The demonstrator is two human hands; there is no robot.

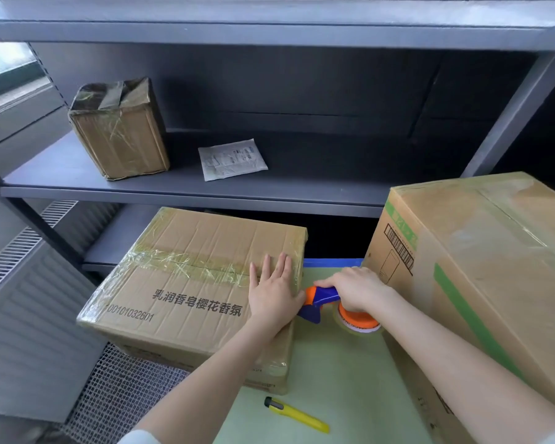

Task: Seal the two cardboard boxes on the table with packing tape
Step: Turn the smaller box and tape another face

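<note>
I'm pressing the left hand point(274, 291) flat, fingers straight, on the stiff-looking, tape-slick small box point(186, 251) at nine o'clock, while the right hand point(356, 288) is gripping the probably light tape dispenser point(326, 297) by its blue handle, beside the big box point(478, 267) at three.

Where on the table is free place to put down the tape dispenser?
The green mat is bare between the cutter and the right box, toward the near edge. The shelf right of the envelope is also bare. Between left box and right box it is crowded by the dispenser.
</note>
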